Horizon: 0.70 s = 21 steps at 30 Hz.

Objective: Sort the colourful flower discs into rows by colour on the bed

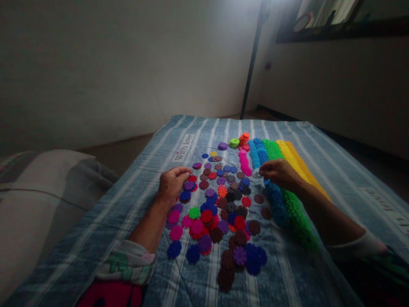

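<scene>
Many notched, flower-shaped plastic discs lie scattered over the middle of the striped cloth, among them a bright green disc (194, 212), an orange disc (222, 191) and a purple disc (239, 256). My left hand (171, 183) is at the left edge of this spread, thumb and fingers pinched together beside a red disc (192, 179); whatever is between the fingertips is too small to make out. On the other side, my right hand (281, 172) reaches over the blue row (276, 204), its fingers closed in a pinch. A pale grey disc (256, 174) shows at its fingertips; whether it is held is unclear.
Sorted discs form long rows at the right: green (292, 209), yellow (289, 160) and orange-yellow (298, 162). A shorter pink row (244, 162) and an orange pile (244, 138) lie nearer the middle. A dark pole (251, 68) stands behind the cloth-covered surface (153, 145).
</scene>
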Available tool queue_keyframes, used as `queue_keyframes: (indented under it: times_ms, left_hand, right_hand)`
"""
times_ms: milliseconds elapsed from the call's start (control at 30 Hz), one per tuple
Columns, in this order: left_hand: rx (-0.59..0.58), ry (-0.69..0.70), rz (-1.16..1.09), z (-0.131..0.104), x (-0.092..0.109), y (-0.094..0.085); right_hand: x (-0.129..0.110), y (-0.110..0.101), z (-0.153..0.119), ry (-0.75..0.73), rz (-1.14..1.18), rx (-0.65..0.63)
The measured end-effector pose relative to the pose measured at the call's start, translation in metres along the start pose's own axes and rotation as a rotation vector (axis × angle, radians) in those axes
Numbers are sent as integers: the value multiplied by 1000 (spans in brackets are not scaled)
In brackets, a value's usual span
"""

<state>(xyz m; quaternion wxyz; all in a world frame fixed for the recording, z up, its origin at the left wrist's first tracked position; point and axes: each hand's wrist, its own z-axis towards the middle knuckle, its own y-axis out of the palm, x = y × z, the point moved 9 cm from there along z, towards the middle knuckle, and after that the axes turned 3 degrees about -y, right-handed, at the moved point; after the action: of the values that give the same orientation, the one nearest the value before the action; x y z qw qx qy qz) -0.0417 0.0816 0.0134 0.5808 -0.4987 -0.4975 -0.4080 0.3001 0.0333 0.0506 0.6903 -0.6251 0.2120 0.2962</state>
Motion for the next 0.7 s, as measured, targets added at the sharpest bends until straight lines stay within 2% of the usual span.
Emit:
queue_keyframes:
  times_ms: [367, 700]
  left_hand:
    - [15, 22, 44, 1, 4, -2]
    - [21, 14, 47, 0, 4, -3]
  right_hand:
    - [7, -1, 8, -14, -146, -31]
    - [12, 8, 13, -4, -358, -56]
